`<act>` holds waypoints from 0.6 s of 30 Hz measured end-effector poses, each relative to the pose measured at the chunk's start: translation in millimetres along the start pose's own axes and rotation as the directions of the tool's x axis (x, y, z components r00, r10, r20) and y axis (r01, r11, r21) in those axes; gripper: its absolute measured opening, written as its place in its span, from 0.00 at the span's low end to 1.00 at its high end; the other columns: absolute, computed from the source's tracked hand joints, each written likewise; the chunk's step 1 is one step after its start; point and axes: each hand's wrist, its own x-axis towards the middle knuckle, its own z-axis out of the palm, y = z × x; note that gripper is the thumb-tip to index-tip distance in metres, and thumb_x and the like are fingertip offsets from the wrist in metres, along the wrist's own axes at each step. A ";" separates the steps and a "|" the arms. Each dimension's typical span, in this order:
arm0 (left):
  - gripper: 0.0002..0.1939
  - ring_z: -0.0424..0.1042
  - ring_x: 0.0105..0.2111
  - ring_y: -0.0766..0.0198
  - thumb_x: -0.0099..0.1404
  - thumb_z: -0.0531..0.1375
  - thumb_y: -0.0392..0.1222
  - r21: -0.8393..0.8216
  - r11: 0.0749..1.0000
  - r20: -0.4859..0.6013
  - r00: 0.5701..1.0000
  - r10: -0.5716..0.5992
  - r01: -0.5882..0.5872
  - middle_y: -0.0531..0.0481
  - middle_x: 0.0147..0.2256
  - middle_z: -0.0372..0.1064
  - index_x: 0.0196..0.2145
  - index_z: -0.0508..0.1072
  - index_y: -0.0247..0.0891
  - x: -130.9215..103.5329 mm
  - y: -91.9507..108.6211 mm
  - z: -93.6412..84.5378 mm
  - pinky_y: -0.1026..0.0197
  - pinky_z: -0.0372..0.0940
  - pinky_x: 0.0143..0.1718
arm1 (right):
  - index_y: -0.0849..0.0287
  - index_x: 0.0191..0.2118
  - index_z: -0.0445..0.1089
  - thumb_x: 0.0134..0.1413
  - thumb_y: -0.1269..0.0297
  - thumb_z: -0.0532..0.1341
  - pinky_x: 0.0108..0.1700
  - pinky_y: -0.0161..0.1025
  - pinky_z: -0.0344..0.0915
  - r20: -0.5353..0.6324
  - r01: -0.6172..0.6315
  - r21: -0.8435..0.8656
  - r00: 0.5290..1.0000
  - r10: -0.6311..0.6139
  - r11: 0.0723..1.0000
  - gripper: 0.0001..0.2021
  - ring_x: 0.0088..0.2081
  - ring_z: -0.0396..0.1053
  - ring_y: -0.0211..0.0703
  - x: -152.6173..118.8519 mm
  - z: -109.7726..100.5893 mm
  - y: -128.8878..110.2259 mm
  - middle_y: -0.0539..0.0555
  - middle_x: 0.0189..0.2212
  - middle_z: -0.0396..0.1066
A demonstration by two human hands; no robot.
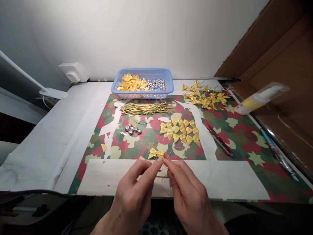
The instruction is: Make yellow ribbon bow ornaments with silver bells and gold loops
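At the front of the mat, my left hand (135, 189) is closed in a pinch at a yellow ribbon bow (156, 152). A small silver bell (156, 157) hangs at the bow's lower edge, just past the thumb. My right hand (188, 189) pinches a thin gold cord (174, 150), and its fingertips meet those of the left. A loop of the cord arcs up to the right; more strands show below, between the palms. The exact grip of the left fingertips is partly hidden. Beyond the hands lie several yellow bows (179, 130) in rows and several loose silver bells (132, 129).
A blue basket (142, 95) holds bows and bells at the back. Before it lies a bundle of gold cords (146, 108). Corded bows (207, 98) are heaped at back right, near a clear bottle (261, 98). Scissors (221, 142) and a pen (278, 153) lie to the right.
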 end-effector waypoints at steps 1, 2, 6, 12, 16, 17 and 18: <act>0.38 0.75 0.38 0.60 0.65 0.54 0.18 -0.013 1.000 0.009 1.000 -0.005 0.005 0.44 0.42 0.72 0.67 0.64 0.47 -0.5 -0.1 -0.4 0.64 0.72 0.40 | 0.59 0.58 0.65 0.66 0.81 0.51 0.44 0.36 0.75 0.001 0.005 -0.015 1.000 -0.005 1.000 0.20 0.42 0.73 0.43 0.8 -0.1 0.3 0.57 0.38 0.69; 0.38 0.76 0.40 0.59 0.64 0.54 0.19 -0.026 1.000 0.001 1.000 -0.015 0.015 0.43 0.43 0.73 0.66 0.65 0.48 -1.3 0.0 -0.5 0.63 0.72 0.42 | 0.59 0.57 0.66 0.66 0.80 0.51 0.44 0.36 0.75 0.004 0.005 -0.036 1.000 -0.005 0.999 0.19 0.42 0.73 0.43 1.7 -0.9 0.3 0.57 0.37 0.69; 0.31 0.77 0.36 0.59 0.63 0.58 0.19 -0.084 0.993 -0.127 0.988 -0.089 0.079 0.49 0.39 0.77 0.56 0.72 0.49 -4.0 0.6 -0.1 0.63 0.71 0.41 | 0.60 0.54 0.67 0.67 0.77 0.52 0.42 0.39 0.76 0.040 0.003 -0.125 0.999 0.002 0.992 0.15 0.38 0.74 0.45 5.7 -7.1 -0.6 0.57 0.35 0.71; 0.22 0.73 0.36 0.61 0.66 0.56 0.20 -0.162 0.982 -0.020 0.995 -0.098 0.093 0.49 0.37 0.73 0.49 0.70 0.45 1.0 -1.7 -3.7 0.62 0.68 0.39 | 0.59 0.51 0.68 0.67 0.77 0.53 0.37 0.39 0.73 0.092 0.004 -0.087 0.996 0.004 0.996 0.13 0.34 0.72 0.43 9.6 -12.6 -1.8 0.55 0.34 0.71; 0.14 0.70 0.35 0.63 0.70 0.55 0.25 -0.233 0.954 0.089 0.981 -0.174 0.191 0.49 0.35 0.70 0.44 0.71 0.43 5.3 -0.6 -7.2 0.63 0.66 0.37 | 0.59 0.43 0.69 0.66 0.77 0.51 0.34 0.38 0.68 0.191 -0.029 -0.045 0.981 0.037 0.999 0.11 0.33 0.69 0.43 14.3 -19.7 -5.7 0.54 0.32 0.69; 0.11 0.69 0.34 0.63 0.71 0.55 0.27 -0.245 0.944 0.112 0.974 -0.198 0.220 0.50 0.33 0.68 0.40 0.71 0.42 6.1 -0.2 -7.9 0.63 0.65 0.35 | 0.59 0.41 0.68 0.66 0.77 0.50 0.33 0.37 0.67 0.220 -0.034 -0.041 0.975 0.042 0.999 0.11 0.33 0.68 0.43 15.7 -22.0 -7.3 0.54 0.31 0.68; 0.10 0.67 0.32 0.63 0.72 0.54 0.28 -0.254 0.935 0.129 0.966 -0.222 0.249 0.51 0.32 0.66 0.37 0.70 0.41 6.7 0.0 -8.4 0.63 0.64 0.34 | 0.59 0.39 0.68 0.66 0.77 0.50 0.32 0.37 0.66 0.243 -0.038 -0.040 0.969 0.047 0.998 0.11 0.32 0.67 0.43 17.0 -24.1 -8.9 0.54 0.30 0.67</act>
